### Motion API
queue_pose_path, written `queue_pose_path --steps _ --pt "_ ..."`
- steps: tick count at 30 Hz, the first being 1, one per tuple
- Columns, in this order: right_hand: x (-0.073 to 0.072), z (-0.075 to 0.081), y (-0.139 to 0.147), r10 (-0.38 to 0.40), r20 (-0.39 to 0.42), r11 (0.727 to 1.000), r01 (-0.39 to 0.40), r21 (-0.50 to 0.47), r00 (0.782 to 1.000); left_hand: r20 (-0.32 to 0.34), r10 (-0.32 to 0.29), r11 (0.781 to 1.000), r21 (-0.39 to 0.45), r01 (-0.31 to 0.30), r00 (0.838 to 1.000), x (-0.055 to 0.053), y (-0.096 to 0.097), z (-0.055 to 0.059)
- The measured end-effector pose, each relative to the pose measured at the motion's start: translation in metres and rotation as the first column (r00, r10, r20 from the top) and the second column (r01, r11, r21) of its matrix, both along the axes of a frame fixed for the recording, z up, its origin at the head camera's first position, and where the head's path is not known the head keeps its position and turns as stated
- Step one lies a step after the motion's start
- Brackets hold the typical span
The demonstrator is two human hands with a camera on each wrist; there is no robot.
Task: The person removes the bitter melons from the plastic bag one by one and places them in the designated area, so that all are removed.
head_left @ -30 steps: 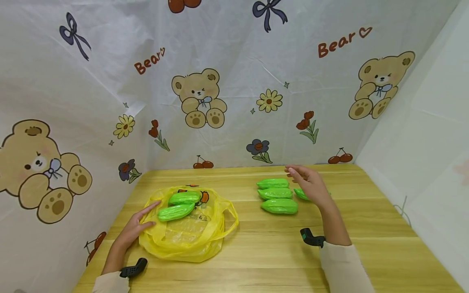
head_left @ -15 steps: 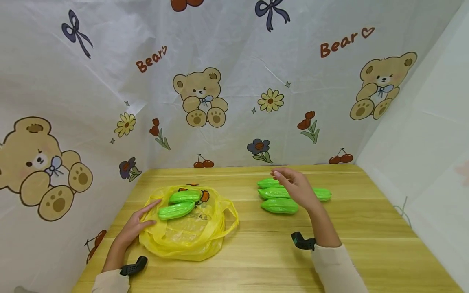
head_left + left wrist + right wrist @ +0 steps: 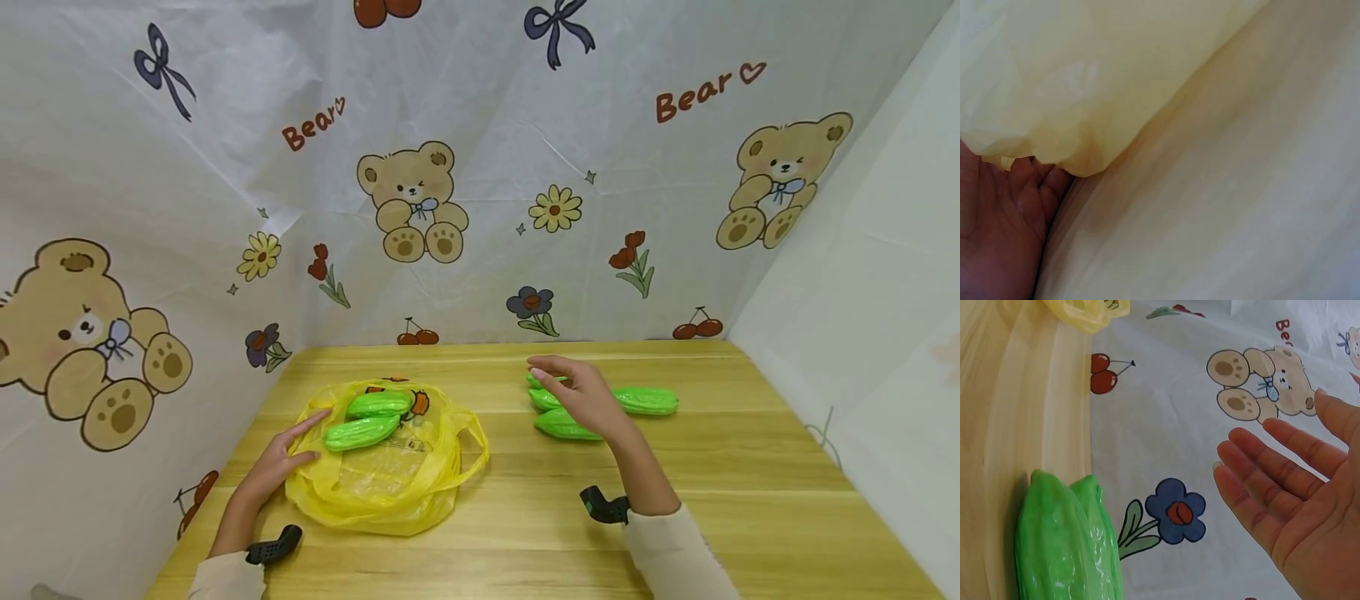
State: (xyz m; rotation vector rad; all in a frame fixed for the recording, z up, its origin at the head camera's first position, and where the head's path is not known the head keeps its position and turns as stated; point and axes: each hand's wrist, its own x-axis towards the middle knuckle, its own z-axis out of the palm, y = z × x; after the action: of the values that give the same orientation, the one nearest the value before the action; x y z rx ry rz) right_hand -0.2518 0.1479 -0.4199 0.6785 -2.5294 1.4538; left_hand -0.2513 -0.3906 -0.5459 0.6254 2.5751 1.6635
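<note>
Two green gourds (image 3: 362,433) lie side by side in the yellow bag (image 3: 382,510), on the left of the table (image 3: 525,537), mouth up. More table gourds (image 3: 562,424) sit under and beside the right hand (image 3: 577,398), laid close together, with an outlying gourd (image 3: 647,401) to the right.

Right hand: fingers loose, grasping nothing; right wrist view shows them extended and apart from the gourds. Left hand (image 3: 273,462): thumb and forefinger spread against the bag's side, not clenched.

Handling, my read: gourds look like glossy models, probably light and stiff, not fragile. Shiny skin could slip; ridges should give some bite. I'd take one round the middle, thumb on the near side, fingers on the far side. Avoid the tapered tip. Tight spacing leaves little finger room between neighbours. Bag looks thin and floppy; it'd likely sag or drag, so hold the rim or the loop handle (image 3: 480,450).

Poor visibility: right hand hides the middles of the back gourds. Four on the table is likely, but I can't see the gap between the middle one and the outlier. Left wrist view is mostly blurry plastic; the other fingertips go out of sight under it. Right wrist view cuts off the gourds' lower ends.
</note>
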Motion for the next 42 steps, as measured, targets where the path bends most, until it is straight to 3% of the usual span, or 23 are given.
queue_pose_path --steps 11,22,29,42 --pt "0.012 0.001 -0.03 0.108 0.013 0.994 -0.108 0.009 0.994 0.021 0.02 1.0 -0.024 -0.02 1.0 0.001 0.0 0.0" --pt "0.02 -0.005 -0.061 0.222 0.027 0.974 -0.222 0.035 0.975 0.035 0.029 0.999 -0.016 -0.029 0.999 0.005 0.004 -0.003" --pt "0.015 -0.006 -0.089 0.29 0.01 0.953 -0.29 0.084 0.957 0.029 0.052 0.998 -0.047 -0.05 0.998 0.005 0.0 -0.001" --pt "-0.007 -0.011 -0.123 0.301 0.007 0.949 -0.3 0.099 0.954 0.037 0.057 0.997 -0.045 -0.055 0.998 -0.003 0.001 0.001"
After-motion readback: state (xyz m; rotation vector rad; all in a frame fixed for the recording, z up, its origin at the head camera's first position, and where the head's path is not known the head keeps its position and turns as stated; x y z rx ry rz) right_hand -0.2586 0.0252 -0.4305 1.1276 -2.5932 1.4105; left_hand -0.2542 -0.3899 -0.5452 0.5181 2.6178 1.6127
